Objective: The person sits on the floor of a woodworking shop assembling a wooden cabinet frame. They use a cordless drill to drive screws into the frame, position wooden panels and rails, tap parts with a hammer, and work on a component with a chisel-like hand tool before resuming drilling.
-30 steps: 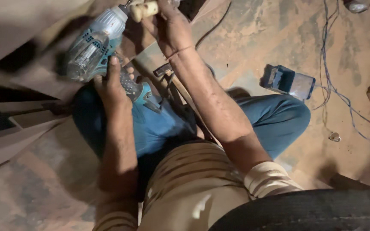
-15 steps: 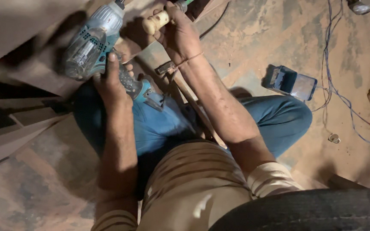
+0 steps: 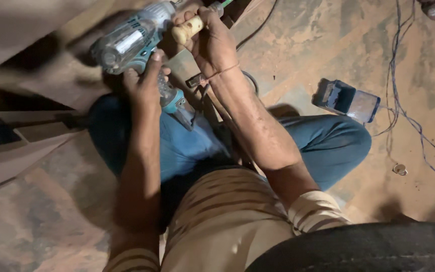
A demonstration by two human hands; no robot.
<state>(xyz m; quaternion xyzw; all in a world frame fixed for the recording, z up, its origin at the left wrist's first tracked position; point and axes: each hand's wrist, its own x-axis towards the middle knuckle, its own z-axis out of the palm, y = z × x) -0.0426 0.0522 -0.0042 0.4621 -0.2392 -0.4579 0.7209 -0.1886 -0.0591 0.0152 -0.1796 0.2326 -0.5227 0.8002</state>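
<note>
I sit on a dusty floor with my legs folded. My left hand (image 3: 144,83) grips the handle of a teal and grey power drill (image 3: 129,43), whose body points up and to the left near the top of the view. My right hand (image 3: 212,43) is closed round a tool with a pale wooden handle (image 3: 187,29), held right beside the front of the drill. A thin string is tied round my right wrist. The working end of the tool is hidden behind my fingers and the frame edge.
A blue box (image 3: 346,99) with an open lid lies on the floor to the right of my knee. Thin wires (image 3: 401,100) trail down the right side. Wooden boards (image 3: 21,151) lie at the left. A small ring (image 3: 400,169) rests on the floor.
The drill and both hands sit slightly lower and more central in the view than a second ago. My right hand stays closed on the wooden handle beside the drill.
</note>
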